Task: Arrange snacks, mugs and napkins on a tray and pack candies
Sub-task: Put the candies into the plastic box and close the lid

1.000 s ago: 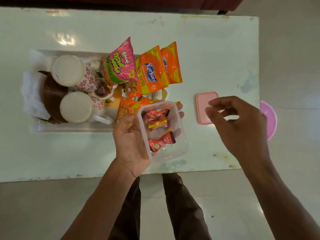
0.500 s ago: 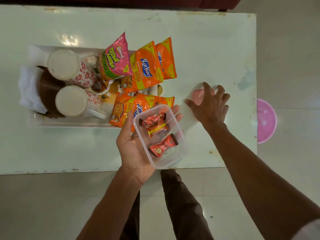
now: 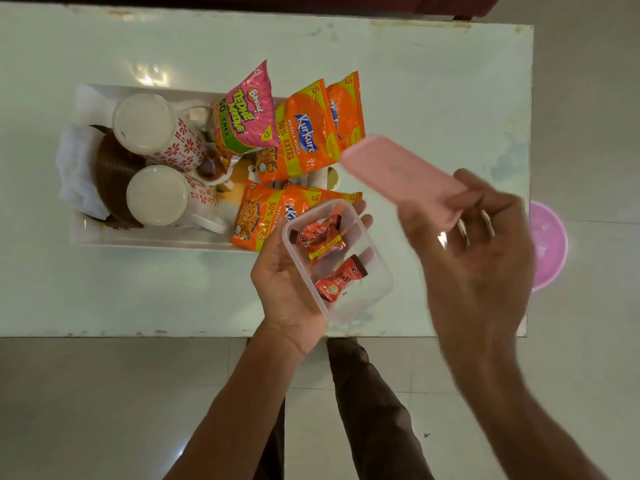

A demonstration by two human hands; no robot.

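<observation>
My left hand (image 3: 284, 282) holds a clear plastic box (image 3: 374, 289) from below, above the table's near edge. Red-wrapped candies (image 3: 337, 280) lie inside it. My right hand (image 3: 474, 251) grips a pink lid (image 3: 398, 171) by one end, lifted and tilted just right of the box. On the white tray (image 3: 145, 242) at the left stand two white mugs with a red flower pattern (image 3: 173, 140), a brown bowl (image 3: 110, 168), white napkins (image 3: 72, 168), a pink snack packet (image 3: 246, 116) and orange snack packets (image 3: 304, 133).
The tray sits on a pale glossy table (image 3: 433, 81) whose near edge runs just under my left wrist. A pink round bowl (image 3: 550, 244) lies on the floor past the table's right edge. My legs (image 3: 363, 393) stand below on the tiled floor.
My right hand reached to the pink lid lying on the table, picked it up and brought it towards the box. My left hand kept holding the box.
</observation>
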